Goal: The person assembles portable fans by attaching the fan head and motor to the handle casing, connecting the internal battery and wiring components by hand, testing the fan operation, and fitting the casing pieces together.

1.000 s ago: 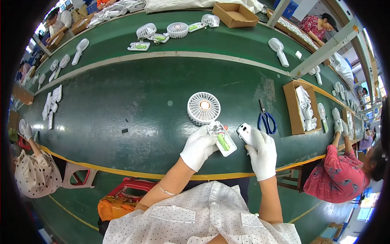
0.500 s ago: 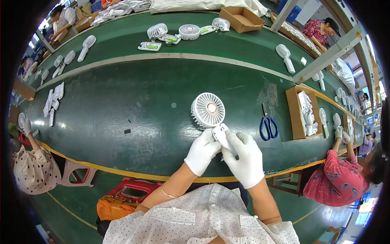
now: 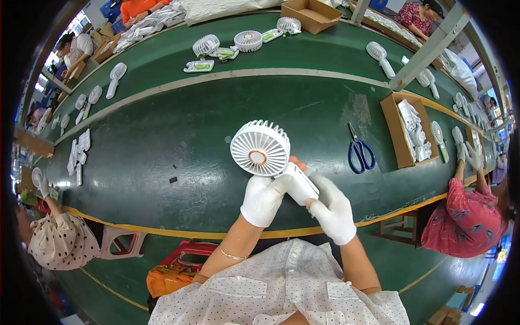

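Observation:
A white handheld fan with a round ribbed head is held above the green table, its head up and to the left. My left hand, in a white glove with bare fingertips, is closed round the top of the handle just below the head. My right hand, gloved the same way, closes on the lower end of the handle, its thumb near the bottom edge. The handle's white face is turned up between both hands. Part of the handle is hidden by my fingers.
Blue-handled scissors lie right of my hands, beside a cardboard box of white parts. Several fans and open handles lie beyond the metal divider strip. White parts lie at left. Co-workers sit on both sides.
The fan has been lifted and tilted, its head coming nearer and left. The handle's face has turned in my hands, and my right hand has shifted down its end.

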A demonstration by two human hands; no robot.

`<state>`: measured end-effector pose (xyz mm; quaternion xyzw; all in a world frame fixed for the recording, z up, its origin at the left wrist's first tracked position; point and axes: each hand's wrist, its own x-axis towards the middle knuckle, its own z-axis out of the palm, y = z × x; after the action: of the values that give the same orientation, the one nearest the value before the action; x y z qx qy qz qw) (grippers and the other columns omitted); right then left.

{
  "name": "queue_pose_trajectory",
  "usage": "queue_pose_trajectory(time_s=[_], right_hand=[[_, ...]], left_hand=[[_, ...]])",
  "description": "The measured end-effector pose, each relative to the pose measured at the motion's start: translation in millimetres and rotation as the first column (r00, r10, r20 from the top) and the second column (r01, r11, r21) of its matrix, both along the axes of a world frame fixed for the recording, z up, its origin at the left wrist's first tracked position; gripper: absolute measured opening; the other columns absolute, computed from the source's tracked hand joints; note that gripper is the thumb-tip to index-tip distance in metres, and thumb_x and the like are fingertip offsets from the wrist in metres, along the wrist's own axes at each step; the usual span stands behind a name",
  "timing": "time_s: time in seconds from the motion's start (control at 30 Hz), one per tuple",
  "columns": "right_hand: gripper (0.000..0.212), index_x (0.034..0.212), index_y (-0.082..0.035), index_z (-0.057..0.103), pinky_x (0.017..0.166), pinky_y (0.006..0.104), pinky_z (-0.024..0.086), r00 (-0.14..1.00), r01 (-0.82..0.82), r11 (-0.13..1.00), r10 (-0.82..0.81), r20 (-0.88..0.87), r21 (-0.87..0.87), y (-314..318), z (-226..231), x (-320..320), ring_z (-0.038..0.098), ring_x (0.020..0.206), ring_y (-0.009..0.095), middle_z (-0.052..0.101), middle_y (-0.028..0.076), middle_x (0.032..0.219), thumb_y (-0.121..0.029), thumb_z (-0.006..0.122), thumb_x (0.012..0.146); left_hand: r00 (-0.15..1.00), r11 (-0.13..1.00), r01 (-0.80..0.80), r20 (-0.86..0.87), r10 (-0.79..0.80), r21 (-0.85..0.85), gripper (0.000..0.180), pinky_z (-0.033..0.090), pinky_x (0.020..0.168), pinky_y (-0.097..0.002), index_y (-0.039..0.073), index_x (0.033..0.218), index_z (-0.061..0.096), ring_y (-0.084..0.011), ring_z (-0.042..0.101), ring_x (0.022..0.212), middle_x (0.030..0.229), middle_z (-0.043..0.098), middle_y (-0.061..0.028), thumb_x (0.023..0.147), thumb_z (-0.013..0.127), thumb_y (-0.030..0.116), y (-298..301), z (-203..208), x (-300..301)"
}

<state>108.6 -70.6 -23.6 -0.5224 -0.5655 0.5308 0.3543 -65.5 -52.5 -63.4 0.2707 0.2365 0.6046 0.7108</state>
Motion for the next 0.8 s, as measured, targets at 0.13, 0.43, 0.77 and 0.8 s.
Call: queue_pose_trajectory(time_s=[0.13, 0.43, 0.77, 0.8], right_hand=[[0.036, 0.118, 0.004, 0.061, 0.066, 0.0294, 0.052, 0.982, -0.139, 0.977, 0.158, 0.108, -0.164, 0, -2, 0, 0.068, 0.075, 0.016, 0.068, 0.011, 0.094, -0.01, 0.061, 0.085], [0.027, 0.103, -0.002, 0.065, 0.068, 0.0348, 0.053, 0.976, -0.167, 0.971, 0.137, 0.171, 0.17, -2, -19, 2, 0.07, 0.073, 0.024, 0.068, 0.013, 0.082, -0.023, 0.071, 0.086], [0.023, 0.1, 0.0, 0.064, 0.067, 0.0324, 0.055, 0.985, -0.139, 0.989, 0.134, -0.109, -0.042, 0, -21, 11, 0.071, 0.071, 0.019, 0.071, 0.009, 0.082, -0.022, 0.063, 0.093], [0.023, 0.1, 0.0, 0.064, 0.064, 0.0294, 0.053, 0.989, -0.125, 0.992, 0.123, -0.078, -0.017, -3, -24, 15, 0.067, 0.068, 0.015, 0.071, 0.008, 0.082, -0.022, 0.061, 0.094]], left_hand=[[0.962, 0.998, 0.063, -0.266, -0.064, -0.015, 0.057, 0.051, 0.103, -0.046, -0.006, 0.133, 0.046, -0.0307, 0.063, 0.114, 0.119, 0.064, -0.0205, 0.092, 0.073, 0.023, -4, 6, -5], [0.996, 0.995, 0.085, -0.02, -0.087, -0.058, 0.056, 0.051, 0.1, -0.0454, -0.003, 0.128, 0.049, -0.0312, 0.064, 0.111, 0.116, 0.064, -0.0187, 0.092, 0.072, 0.032, 0, -4, 1], [0.976, 0.998, 0.042, -0.213, -0.052, -0.052, 0.042, 0.054, 0.094, -0.0467, -0.003, 0.127, 0.047, -0.0342, 0.066, 0.107, 0.114, 0.064, -0.0195, 0.089, 0.061, 0.011, 1, 9, 17], [0.947, 0.998, 0.052, -0.314, -0.063, -0.042, 0.042, 0.055, 0.093, -0.0456, -0.004, 0.126, 0.047, -0.0337, 0.067, 0.104, 0.112, 0.064, -0.0202, 0.086, 0.056, 0.005, 4, 11, 20]])
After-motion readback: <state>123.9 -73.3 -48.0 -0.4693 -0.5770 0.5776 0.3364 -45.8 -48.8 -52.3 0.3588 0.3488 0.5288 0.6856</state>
